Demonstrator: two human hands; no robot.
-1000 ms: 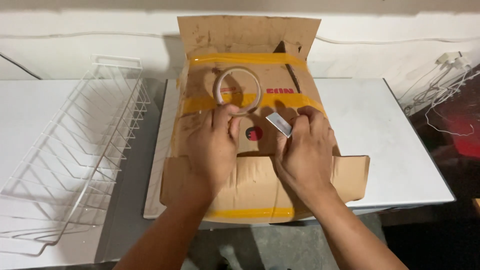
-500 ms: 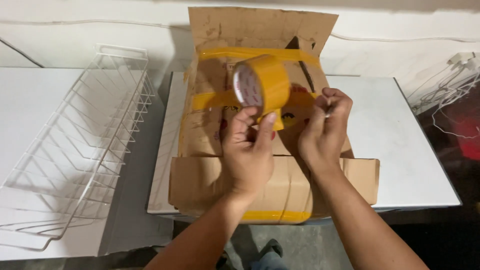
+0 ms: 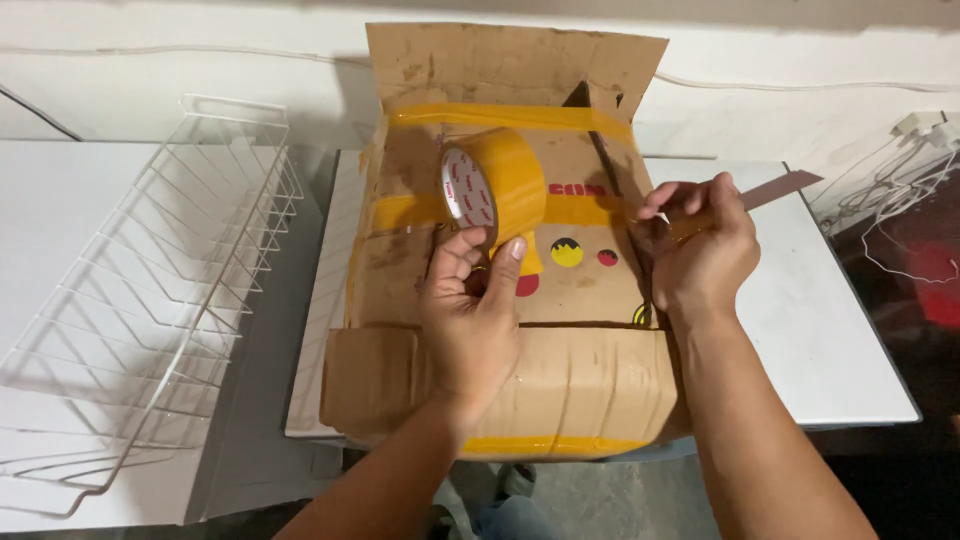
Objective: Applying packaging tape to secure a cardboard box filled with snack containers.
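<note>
Left hand: your left hand (image 3: pixel 478 320) grips the tape roll (image 3: pixel 497 185) from below, fingers curled on its lower rim, roll held on edge just above the box (image 3: pixel 520 300).
Right hand: your right hand (image 3: pixel 705 250) pinches the free tape strip (image 3: pixel 765 192); the strip runs out to the right, past the box edge, over the table (image 3: pixel 830 330).
Roll position: over the upper middle of the box top, near the upper left of the coloured round marks; whether it touches the cardboard, cannot tell.
Done: yellow tape bands already lie across the box top near the far flap and mid-panel; another band wraps the near bottom edge.
Left, by my reading: the pulled strip is not yet laid down; the dark seam (image 3: pixel 615 190) along the right of the top looks open and untaped in part. Far flap (image 3: pixel 510 65) stands upright, unsealed.
Strip: whether it joins the roll cannot be traced; your right hand covers the stretch between.
Around: white wire rack (image 3: pixel 150 300) to the left, well apart from the box; white cables (image 3: pixel 900 190) at the right edge, beyond the table.
In the way: the upright flap crowds the far side; the near panel (image 3: pixel 500 385) hangs over the table edge towards you. Nothing lies between your hands and the seam.
</note>
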